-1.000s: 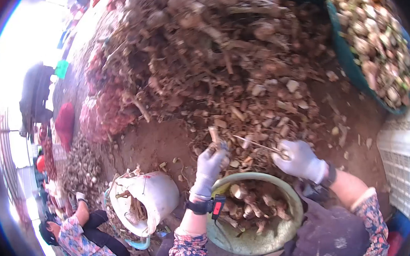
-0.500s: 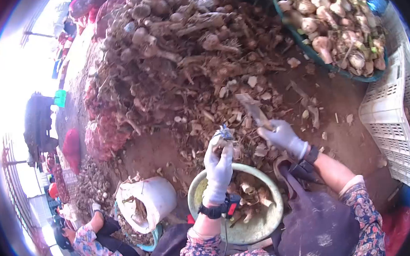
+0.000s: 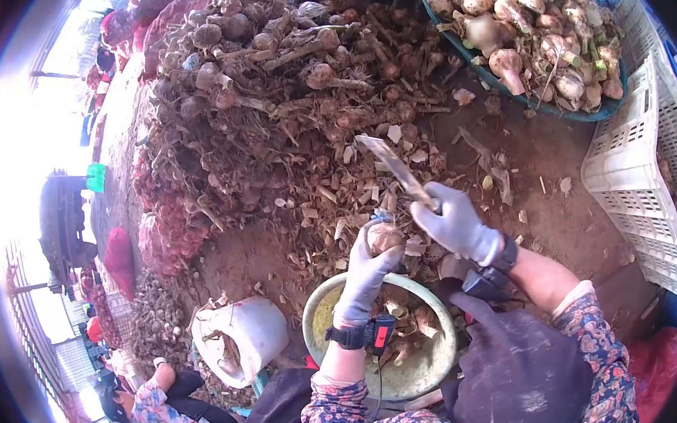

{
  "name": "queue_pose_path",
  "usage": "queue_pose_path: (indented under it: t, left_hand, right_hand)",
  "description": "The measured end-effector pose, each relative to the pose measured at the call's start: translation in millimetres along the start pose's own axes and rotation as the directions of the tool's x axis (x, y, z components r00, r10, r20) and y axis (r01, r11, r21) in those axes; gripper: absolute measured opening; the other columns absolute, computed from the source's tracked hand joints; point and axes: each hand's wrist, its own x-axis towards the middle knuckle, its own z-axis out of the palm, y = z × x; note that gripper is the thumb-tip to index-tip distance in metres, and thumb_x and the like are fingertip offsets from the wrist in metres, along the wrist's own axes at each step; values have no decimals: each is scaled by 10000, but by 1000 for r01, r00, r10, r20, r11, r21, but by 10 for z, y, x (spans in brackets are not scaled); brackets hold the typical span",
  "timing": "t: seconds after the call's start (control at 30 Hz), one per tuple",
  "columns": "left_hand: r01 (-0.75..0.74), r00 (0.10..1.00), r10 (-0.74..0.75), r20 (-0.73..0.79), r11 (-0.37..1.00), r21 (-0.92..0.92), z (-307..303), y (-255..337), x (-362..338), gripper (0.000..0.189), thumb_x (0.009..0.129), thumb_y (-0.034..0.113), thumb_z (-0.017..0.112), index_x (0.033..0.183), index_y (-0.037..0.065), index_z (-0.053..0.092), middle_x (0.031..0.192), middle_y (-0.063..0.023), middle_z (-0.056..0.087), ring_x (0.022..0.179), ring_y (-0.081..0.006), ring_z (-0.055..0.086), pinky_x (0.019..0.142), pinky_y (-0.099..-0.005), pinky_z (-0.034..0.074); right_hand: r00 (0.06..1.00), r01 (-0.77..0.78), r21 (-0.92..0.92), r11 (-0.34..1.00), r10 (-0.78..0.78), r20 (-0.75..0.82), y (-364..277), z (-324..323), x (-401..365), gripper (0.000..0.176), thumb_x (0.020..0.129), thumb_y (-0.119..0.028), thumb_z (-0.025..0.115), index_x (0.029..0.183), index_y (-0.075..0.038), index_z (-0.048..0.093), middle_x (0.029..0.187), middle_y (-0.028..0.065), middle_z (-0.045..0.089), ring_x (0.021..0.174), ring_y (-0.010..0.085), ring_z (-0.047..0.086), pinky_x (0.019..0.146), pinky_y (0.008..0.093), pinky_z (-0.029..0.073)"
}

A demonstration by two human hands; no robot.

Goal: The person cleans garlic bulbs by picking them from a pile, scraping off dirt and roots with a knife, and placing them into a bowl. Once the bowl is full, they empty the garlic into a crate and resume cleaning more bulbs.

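In the head view, my gloved left hand [image 3: 363,275] is closed around a garlic bulb [image 3: 386,240] above the rim of a pale green basin [image 3: 312,343]. Something blue shows at its fingertips. My gloved right hand [image 3: 458,220] grips a knife [image 3: 394,165], whose blade points up and left, apart from the bulb. Inside the basin lie several garlic bulbs with stems [image 3: 425,322]. Cut stem pieces and peel litter the ground beyond my hands.
A large heap of stemmed garlic [image 3: 271,85] fills the far side. At the upper right stands a green tub [image 3: 492,77] of trimmed bulbs, beside white crates [image 3: 631,173]. Left of the basin is a white bucket [image 3: 264,326]; another person [image 3: 161,412] sits at lower left.
The bulb in my left hand has come into view as that hand turned. My right hand and the knife have shifted slightly up and left. The camera view has moved a little.
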Motion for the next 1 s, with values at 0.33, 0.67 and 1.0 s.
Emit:
queue_pose_path:
  t: [0.33,0.67,1.0]
  left_hand:
    - [-272,957,289,13,886,376,-32,-154,-69,522,650,172,841,1057,40,542,950,-46,573,865,-161,582,769,-283,493]
    - [-293,947,316,-54,920,261,118,-168,-219,251,776,53,705,979,51,558,844,-24,625,784,-113,608,663,-242,502]
    - [16,824,-393,408,736,677,-378,666,-857,682,662,268,799,1250,52,528,1113,-57,583,1086,-190,538,972,-318,409]
  right_hand:
    - [877,413,-494,765,-188,442,-182,-172,-349,282,738,-286,666,838,-63,525,667,131,605,674,343,633,573,432,484]
    - [872,474,-492,730,-311,379,353,-27,-223,349,739,-363,665,839,-63,516,716,143,621,697,352,636,594,452,490]
    - [987,-3,-653,757,-101,-121,739,-429,-33,348,806,-397,618,753,-56,581,665,195,611,702,402,610,631,480,475]
